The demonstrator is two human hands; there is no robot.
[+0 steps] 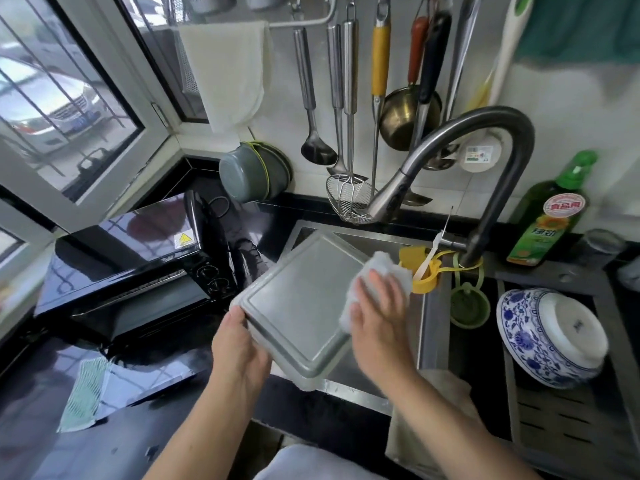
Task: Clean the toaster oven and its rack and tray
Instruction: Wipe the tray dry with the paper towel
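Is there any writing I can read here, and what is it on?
"食品用": red round label on the green bottle.
"绿劲": lower on that bottle's label, partly blurred.
Yellow warning triangle sticker on the toaster oven: a sign, no legible words.
White tag on the wall: too small to read.
Car plate outside: blurred.

The tray [304, 306] is plain matte grey, and the cloth [377, 271] pressed on its right edge is white; left of the tray, the toaster oven [138, 258] is glossy black with a yellow warning label. Further left of the tray, a cloth [85, 393] shows a green-and-white wavy stripe. Right of the tray, the bowl [550, 337] is white with blue floral patterning, the bottle [550, 209] green with a red-and-white label, and the holder [422, 268] yellow.
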